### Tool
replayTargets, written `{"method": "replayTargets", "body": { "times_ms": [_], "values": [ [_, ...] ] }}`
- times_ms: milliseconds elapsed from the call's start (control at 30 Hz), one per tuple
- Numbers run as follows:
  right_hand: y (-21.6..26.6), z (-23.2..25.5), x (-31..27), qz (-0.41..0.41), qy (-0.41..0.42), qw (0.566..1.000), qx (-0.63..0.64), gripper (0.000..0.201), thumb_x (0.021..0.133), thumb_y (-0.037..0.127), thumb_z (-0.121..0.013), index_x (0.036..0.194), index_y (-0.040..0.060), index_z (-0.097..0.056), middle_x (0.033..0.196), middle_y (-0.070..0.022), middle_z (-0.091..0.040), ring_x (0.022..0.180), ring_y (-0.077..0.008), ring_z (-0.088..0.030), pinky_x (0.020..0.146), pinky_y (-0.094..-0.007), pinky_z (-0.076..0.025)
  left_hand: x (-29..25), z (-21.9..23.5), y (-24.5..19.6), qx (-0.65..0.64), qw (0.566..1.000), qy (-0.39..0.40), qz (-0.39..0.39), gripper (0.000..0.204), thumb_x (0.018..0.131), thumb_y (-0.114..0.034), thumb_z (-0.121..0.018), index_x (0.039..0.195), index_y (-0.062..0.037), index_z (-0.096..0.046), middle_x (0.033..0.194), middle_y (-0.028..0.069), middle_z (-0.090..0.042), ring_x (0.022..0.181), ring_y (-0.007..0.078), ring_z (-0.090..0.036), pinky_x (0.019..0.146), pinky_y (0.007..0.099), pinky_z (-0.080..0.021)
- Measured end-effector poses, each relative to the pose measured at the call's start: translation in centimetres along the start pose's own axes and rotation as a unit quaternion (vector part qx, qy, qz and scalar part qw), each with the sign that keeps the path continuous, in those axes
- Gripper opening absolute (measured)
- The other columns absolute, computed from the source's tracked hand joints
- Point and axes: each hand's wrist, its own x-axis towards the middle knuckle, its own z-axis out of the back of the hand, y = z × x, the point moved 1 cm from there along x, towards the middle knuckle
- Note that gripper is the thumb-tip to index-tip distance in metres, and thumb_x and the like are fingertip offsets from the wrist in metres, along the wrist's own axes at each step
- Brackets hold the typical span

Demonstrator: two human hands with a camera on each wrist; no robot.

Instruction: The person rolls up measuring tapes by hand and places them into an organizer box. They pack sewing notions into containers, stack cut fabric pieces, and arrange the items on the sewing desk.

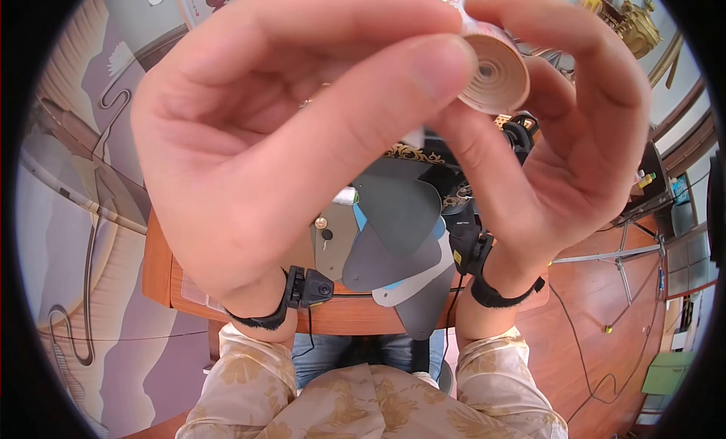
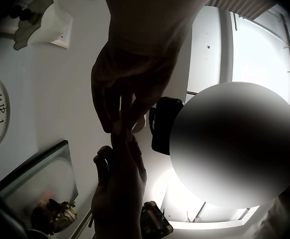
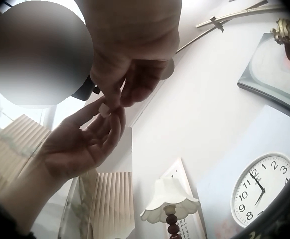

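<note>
Raised close to the head camera, a small, tightly wound roll (image 1: 493,74) shows a tan end with concentric rings and a pale, pinkish side. My left hand (image 1: 234,174) pinches it between thumb and forefinger from the left. From the other side my right hand (image 1: 563,186) holds it with the thumb below and the forefinger over the top. In the right wrist view a pale bit of the roll (image 3: 104,110) shows between the fingertips. The left wrist view has both hands dark against the light, fingertips meeting, and the roll mostly hidden.
Below the hands, a wooden table (image 1: 344,318) carries overlapping grey rounded sheets (image 1: 397,212), a white spool (image 1: 345,196) and small round buttons (image 1: 321,223). Behind them stands a black machine with gold scrollwork (image 1: 414,153). A metal stand (image 1: 605,255) and cables lie on the right.
</note>
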Motion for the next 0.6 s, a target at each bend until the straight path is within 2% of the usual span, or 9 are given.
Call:
{"method": "replayTargets", "body": {
  "times_ms": [33,100,133,233,300,400,433,500,600],
  "values": [
    [0.0,0.0,0.0,-0.001,0.000,1.000,-0.001,0.048,0.073,-0.013,-0.079,0.116,-0.0061,-0.059,0.109,-0.0187,-0.068,0.093,-0.0237,-0.069,0.074,-0.0279,-0.059,-0.3,-0.8,-0.1,0.000,1.000,0.000,0.000,0.026,0.091,-0.003,-0.072,0.116,0.0028,-0.071,0.104,0.0112,-0.075,0.094,0.0145,-0.071,0.089,0.0268,-0.053],
    [0.0,0.1,-0.1,-0.002,0.000,1.000,-0.002,0.049,0.073,-0.013,-0.079,0.117,-0.0061,-0.058,0.109,-0.0187,-0.068,0.093,-0.0236,-0.069,0.074,-0.0278,-0.059,-0.9,-3.0,-0.8,-0.013,0.995,-0.070,-0.074,0.027,0.091,-0.005,-0.073,0.116,0.0024,-0.071,0.104,0.0105,-0.075,0.094,0.0141,-0.071,0.088,0.0267,-0.053],
    [0.0,0.1,-0.1,-0.002,0.000,1.000,-0.003,0.049,0.073,-0.013,-0.079,0.117,-0.0060,-0.058,0.109,-0.0187,-0.068,0.093,-0.0235,-0.069,0.074,-0.0278,-0.059,-0.9,-3.0,-0.8,-0.013,0.995,-0.070,-0.074,0.027,0.091,-0.005,-0.073,0.116,0.0024,-0.071,0.104,0.0105,-0.075,0.094,0.0141,-0.071,0.088,0.0267,-0.053],
    [0.0,0.2,-0.1,-0.003,0.001,1.000,-0.006,0.050,0.073,-0.013,-0.079,0.118,-0.0059,-0.058,0.110,-0.0186,-0.068,0.093,-0.0233,-0.069,0.074,-0.0278,-0.059,-0.5,-1.7,-0.5,-0.014,0.997,-0.052,-0.058,0.026,0.091,-0.006,-0.074,0.116,0.0022,-0.071,0.104,0.0099,-0.075,0.094,0.0136,-0.070,0.087,0.0266,-0.053],
    [0.0,0.2,-0.1,-0.004,0.001,1.000,-0.007,0.051,0.073,-0.013,-0.079,0.118,-0.0059,-0.058,0.110,-0.0185,-0.068,0.094,-0.0232,-0.070,0.074,-0.0278,-0.059,0.2,-0.3,0.0,0.005,1.000,-0.019,-0.013,0.026,0.091,-0.006,-0.074,0.116,0.0018,-0.071,0.103,0.0093,-0.075,0.095,0.0128,-0.070,0.088,0.0259,-0.053],
    [0.0,0.1,-0.1,-0.005,0.002,1.000,-0.009,0.052,0.073,-0.013,-0.080,0.119,-0.0058,-0.057,0.110,-0.0184,-0.067,0.094,-0.0231,-0.070,0.074,-0.0277,-0.059,-0.2,-1.8,-2.0,-0.045,0.999,0.018,0.003,0.025,0.091,-0.006,-0.074,0.115,0.0015,-0.072,0.104,0.0091,-0.075,0.097,0.0122,-0.069,0.088,0.0259,-0.053],
    [0.0,0.1,-0.1,-0.005,0.003,1.000,-0.010,0.052,0.073,-0.013,-0.080,0.119,-0.0058,-0.057,0.110,-0.0184,-0.067,0.094,-0.0230,-0.070,0.074,-0.0277,-0.059,-0.1,-1.1,-1.4,-0.045,0.999,0.018,0.003,0.025,0.091,-0.006,-0.074,0.115,0.0015,-0.072,0.104,0.0091,-0.075,0.097,0.0122,-0.069,0.088,0.0259,-0.053],
    [0.0,0.1,-0.1,-0.005,0.004,1.000,-0.010,0.052,0.073,-0.013,-0.080,0.119,-0.0057,-0.057,0.111,-0.0184,-0.067,0.094,-0.0229,-0.070,0.074,-0.0277,-0.059,0.3,0.7,0.3,0.038,0.999,-0.022,-0.008,0.025,0.091,-0.006,-0.074,0.115,0.0014,-0.072,0.106,0.0095,-0.075,0.097,0.0120,-0.069,0.089,0.0266,-0.053],
    [0.0,0.1,-0.1,-0.007,0.005,1.000,-0.012,0.053,0.073,-0.013,-0.080,0.120,-0.0056,-0.057,0.111,-0.0183,-0.067,0.094,-0.0227,-0.070,0.075,-0.0276,-0.059,0.1,0.4,0.2,0.035,0.999,-0.038,0.002,0.023,0.092,-0.006,-0.073,0.114,0.0015,-0.072,0.108,0.0107,-0.075,0.098,0.0129,-0.069,0.090,0.0282,-0.054]
  ]
}}
